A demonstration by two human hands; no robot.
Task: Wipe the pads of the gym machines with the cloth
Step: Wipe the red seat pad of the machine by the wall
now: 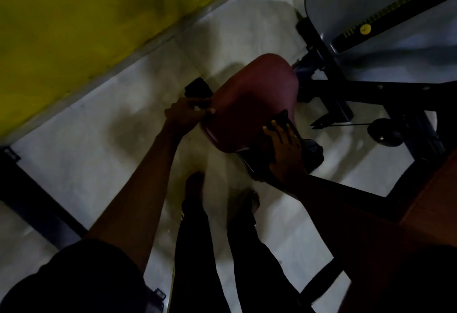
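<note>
A maroon seat pad (252,100) of a gym machine sits in the middle of the view, tilted. My left hand (188,112) grips the pad's left edge, fingers curled round the rim. My right hand (284,147) lies with straight fingers on a dark cloth (282,121) and presses it against the pad's lower right side. More of the cloth hangs bunched to the right of that hand. The scene is dim.
The machine's black frame (331,90) runs behind the pad, with a grey shroud (346,6) at top right and a small wheel (385,129). A brown surface (430,194) is at right. A yellow wall (74,28) stands left. My bare feet (195,189) are on the pale tile floor.
</note>
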